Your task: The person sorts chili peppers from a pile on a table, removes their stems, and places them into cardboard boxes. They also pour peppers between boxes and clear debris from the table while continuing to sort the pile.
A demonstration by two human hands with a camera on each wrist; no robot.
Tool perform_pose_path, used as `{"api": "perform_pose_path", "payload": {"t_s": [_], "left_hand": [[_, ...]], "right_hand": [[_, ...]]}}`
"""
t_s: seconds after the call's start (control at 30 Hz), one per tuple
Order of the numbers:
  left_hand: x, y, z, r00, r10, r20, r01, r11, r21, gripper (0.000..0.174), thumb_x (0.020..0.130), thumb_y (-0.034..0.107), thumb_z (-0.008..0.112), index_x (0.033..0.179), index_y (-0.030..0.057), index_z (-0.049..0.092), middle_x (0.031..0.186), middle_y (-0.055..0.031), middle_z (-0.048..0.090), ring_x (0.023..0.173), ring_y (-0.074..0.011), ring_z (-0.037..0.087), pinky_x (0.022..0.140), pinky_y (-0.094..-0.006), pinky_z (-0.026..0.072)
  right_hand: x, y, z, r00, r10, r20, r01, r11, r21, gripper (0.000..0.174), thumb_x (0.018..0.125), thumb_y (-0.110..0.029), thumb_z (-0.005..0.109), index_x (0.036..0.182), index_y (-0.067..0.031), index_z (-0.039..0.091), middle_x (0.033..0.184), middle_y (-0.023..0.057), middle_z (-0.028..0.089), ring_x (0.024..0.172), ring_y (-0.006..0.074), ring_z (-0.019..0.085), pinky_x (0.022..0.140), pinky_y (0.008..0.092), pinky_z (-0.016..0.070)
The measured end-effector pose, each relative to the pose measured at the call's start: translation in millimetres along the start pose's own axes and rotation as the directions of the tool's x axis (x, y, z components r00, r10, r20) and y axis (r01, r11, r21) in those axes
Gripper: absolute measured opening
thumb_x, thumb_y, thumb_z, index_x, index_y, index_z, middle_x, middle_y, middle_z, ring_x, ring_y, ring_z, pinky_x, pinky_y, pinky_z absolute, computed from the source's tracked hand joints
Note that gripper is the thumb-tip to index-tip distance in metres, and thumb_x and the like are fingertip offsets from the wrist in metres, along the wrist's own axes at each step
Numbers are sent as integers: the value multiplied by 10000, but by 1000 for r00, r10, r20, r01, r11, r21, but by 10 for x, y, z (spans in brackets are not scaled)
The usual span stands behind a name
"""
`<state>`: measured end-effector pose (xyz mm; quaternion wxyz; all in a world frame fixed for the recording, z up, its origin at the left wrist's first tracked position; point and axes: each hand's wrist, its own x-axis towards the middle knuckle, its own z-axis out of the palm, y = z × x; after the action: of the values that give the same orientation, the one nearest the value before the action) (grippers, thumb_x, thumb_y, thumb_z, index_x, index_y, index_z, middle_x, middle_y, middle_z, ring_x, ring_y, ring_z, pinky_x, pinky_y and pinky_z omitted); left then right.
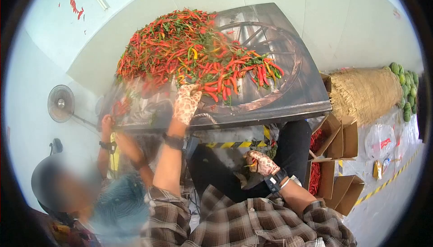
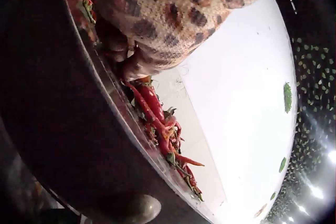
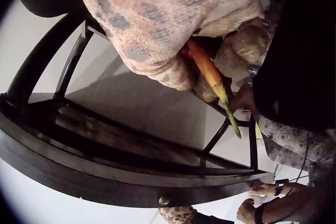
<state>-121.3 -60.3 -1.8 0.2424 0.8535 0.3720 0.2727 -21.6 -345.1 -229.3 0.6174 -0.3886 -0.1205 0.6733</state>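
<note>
A large heap of red chili peppers (image 1: 167,51), mixed with green leaves and stems, covers the dark table (image 1: 288,107). My left hand (image 1: 186,102), in a spotted glove, reaches to the heap's near side. In the left wrist view its fingers bend down beside red chilies (image 2: 151,103) near the table edge; the fingertips are partly hidden, and I cannot tell whether they pinch one. Low over my lap, my gloved right hand (image 1: 264,163) grips an orange chili pepper (image 3: 206,66) whose greenish-yellow end sticks out. A bit of red shows beside it in the palm.
Another person (image 1: 108,202) sits at the left, hands (image 1: 108,123) at the table's corner. Right of my legs stand cardboard boxes (image 1: 340,188) holding red chilies (image 1: 315,177). Beyond lie a burlap-covered bundle (image 1: 363,93) and watermelons (image 1: 408,89). A fan (image 1: 61,103) stands left.
</note>
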Motion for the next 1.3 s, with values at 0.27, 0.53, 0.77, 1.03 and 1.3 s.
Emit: {"api": "perform_pose_path", "payload": {"t_s": [0.27, 0.53, 0.77, 1.03, 1.3], "left_hand": [[64, -127, -85, 944, -268, -193, 123, 827, -549, 274, 834, 98, 681, 1090, 23, 625, 887, -1, 652, 677, -35, 553, 534, -194, 422], [-42, -207, -214, 926, -376, -33, 149, 443, -884, 198, 856, 70, 645, 1048, 60, 598, 741, 14, 572, 552, -72, 526, 445, -191, 383], [-572, 254, -150, 925, -378, 38, 237, 495, -836, 158, 884, 106, 606, 1028, 43, 615, 743, 12, 560, 567, -64, 496, 497, -193, 385], [-1801, 459, 425, 849, -293, 440, 517, 636, -573, 273, 891, 110, 598, 1145, 13, 626, 704, 34, 577, 494, -20, 442, 434, -176, 333], [-2028, 40, 730, 674, -545, 499, 708, 284, -646, 329, 902, 157, 611, 1178, -16, 568, 751, 12, 583, 439, -52, 456, 368, -201, 341]], "right_hand": [[11, -4, -68, 999, 28, 26, -31, 993, 117, 284, 947, -234, 480, 1098, -19, 589, 789, 4, 558, 635, 129, 520, 546, 267, 433], [-22, -52, 34, 999, 33, 19, -37, 970, 241, 287, 940, -217, 492, 1130, -17, 570, 811, 18, 577, 671, 143, 553, 584, 269, 471], [145, 145, -184, 988, -77, 136, 20, 923, 384, 324, 937, -224, 518, 1197, -31, 518, 1031, 61, 599, 826, 166, 590, 694, 312, 515], [-1, -77, 65, 993, -5, 116, -43, 913, 406, 346, 983, -288, 431, 1194, -35, 534, 1032, 69, 633, 811, 170, 617, 669, 307, 520], [64, -9, 4, 976, -31, 218, -85, 860, 503, 310, 964, -270, 476, 1151, -38, 560, 1029, 90, 650, 823, 185, 648, 677, 318, 548]]}}
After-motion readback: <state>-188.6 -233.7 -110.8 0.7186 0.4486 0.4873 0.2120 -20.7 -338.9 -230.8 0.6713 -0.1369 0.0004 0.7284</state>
